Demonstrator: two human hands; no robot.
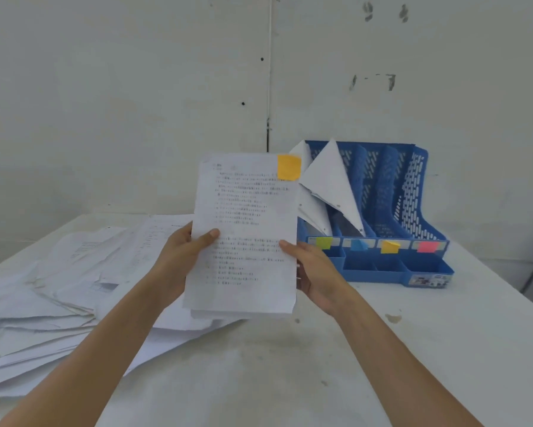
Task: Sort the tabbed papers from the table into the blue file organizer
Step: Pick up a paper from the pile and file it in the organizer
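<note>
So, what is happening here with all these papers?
A person holds a printed paper with an orange tab, the left hand on its left edge and the right hand on its right edge. More papers lie piled on the table. The blue file organizer already holds some sheets in its left slots.

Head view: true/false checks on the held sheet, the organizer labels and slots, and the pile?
1. The left hand and right hand both hold a printed sheet. True.
2. The sheet's orange tab sits at its bottom left corner. False: it is at the top right corner.
3. On the blue file organizer, left to right: green label, blue label, yellow label, pink label. True.
4. Every organizer slot is empty. False: white papers stand in the left slots.
5. The loose pile lies right of the organizer. False: it lies left of it on the table.
</note>
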